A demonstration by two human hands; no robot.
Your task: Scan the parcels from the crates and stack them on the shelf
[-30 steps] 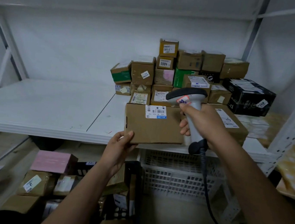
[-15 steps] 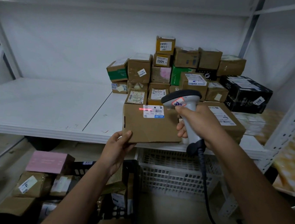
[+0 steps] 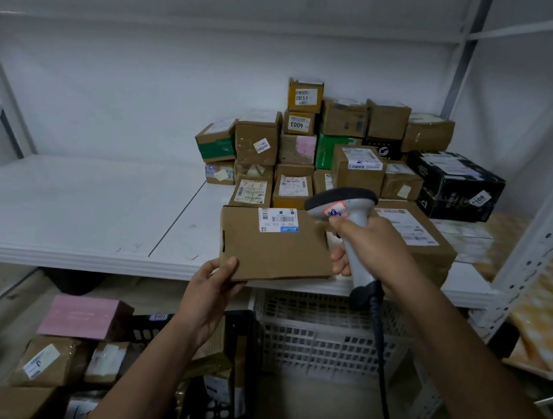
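My left hand (image 3: 212,290) grips the lower left corner of a flat brown cardboard parcel (image 3: 274,250), held up in front of the white shelf (image 3: 78,211). A white barcode label (image 3: 278,220) sits at the parcel's top edge. My right hand (image 3: 372,251) grips the handle of a grey barcode scanner (image 3: 344,205), whose dark head points at the label from the right. The scanner's black cable (image 3: 379,365) hangs down. A pile of stacked parcels (image 3: 326,153) stands on the shelf behind.
A white plastic crate (image 3: 322,338) sits under the shelf at centre. A black crate (image 3: 232,376) with parcels and a pink box (image 3: 83,316) lie lower left. A large flat parcel (image 3: 413,235) and a black box (image 3: 457,185) sit at the shelf's right. A white upright post (image 3: 548,233) bounds the right.
The scanner's red line that lay on the label half a second ago is gone. The parcel and both hands have stayed almost where they were.
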